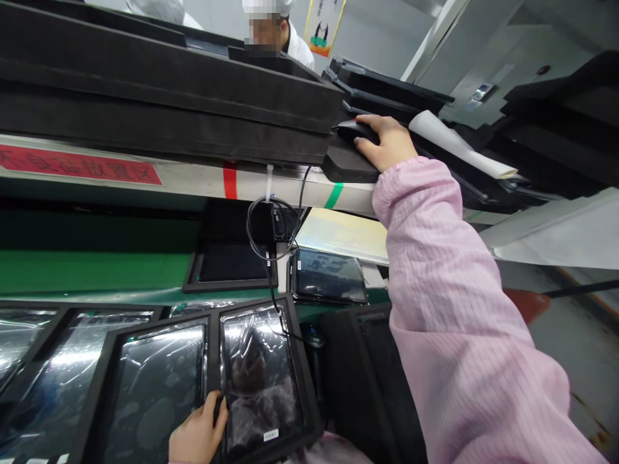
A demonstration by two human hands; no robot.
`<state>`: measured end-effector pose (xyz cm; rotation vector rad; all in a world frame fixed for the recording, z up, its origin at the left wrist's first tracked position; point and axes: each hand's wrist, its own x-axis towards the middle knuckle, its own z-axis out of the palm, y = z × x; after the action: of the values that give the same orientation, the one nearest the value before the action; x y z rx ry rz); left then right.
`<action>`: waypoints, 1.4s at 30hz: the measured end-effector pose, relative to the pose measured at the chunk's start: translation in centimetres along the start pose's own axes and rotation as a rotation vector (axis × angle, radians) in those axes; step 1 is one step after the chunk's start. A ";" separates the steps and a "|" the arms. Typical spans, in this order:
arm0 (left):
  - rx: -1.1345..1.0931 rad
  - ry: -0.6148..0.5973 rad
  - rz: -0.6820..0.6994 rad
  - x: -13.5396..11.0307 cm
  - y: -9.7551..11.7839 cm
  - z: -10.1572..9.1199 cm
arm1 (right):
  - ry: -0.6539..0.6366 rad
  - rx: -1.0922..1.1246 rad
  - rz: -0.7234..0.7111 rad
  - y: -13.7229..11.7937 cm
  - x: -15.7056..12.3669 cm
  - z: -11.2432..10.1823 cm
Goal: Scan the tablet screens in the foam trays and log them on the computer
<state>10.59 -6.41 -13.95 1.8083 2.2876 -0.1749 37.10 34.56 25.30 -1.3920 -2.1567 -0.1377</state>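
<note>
At the bottom, my left hand [199,430] pinches the middle divider of a black foam tray [211,348], fingers closed round it. Two dark flat screens in clear film lie in this tray: the left screen [155,386] and the right screen [261,374], which bears a small white label. My right hand [391,143] reaches up to the shelf and grips a black computer mouse [358,131], its fingers curled over the sides. The mouse sits on a dark block [349,166] at the shelf edge.
Stacked black foam trays [159,109] fill the shelf [193,182] on the left. A looped cable [249,225] hangs from it over the bench. A dark handheld device [315,341] stands beside my tray. A rolled white sheet [459,142] lies right. A co-worker [300,48] is behind.
</note>
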 end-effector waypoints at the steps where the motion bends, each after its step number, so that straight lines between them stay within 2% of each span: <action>1: 0.002 0.001 -0.001 0.0 0.0 0.0 | -0.003 0.005 -0.010 0.1 0.0 0.0; 9: -0.035 -0.039 -0.002 0.1 -0.1 0.3 | -0.092 0.027 -0.102 0.7 0.2 -0.3; 16: 0.011 0.012 0.024 0.0 -0.1 0.2 | -0.125 0.021 -0.131 0.5 0.4 -0.4; 37: -0.010 -0.045 -0.005 0.0 0.1 -0.1 | -0.070 -0.019 -0.082 -0.4 0.4 0.0; 42: -0.012 -0.020 0.005 -0.1 0.1 0.0 | -0.067 -0.007 -0.100 -0.5 0.4 0.0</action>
<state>10.75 -6.48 -13.94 1.7980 2.2654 -0.1767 36.54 34.68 25.60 -1.3102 -2.2838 -0.1380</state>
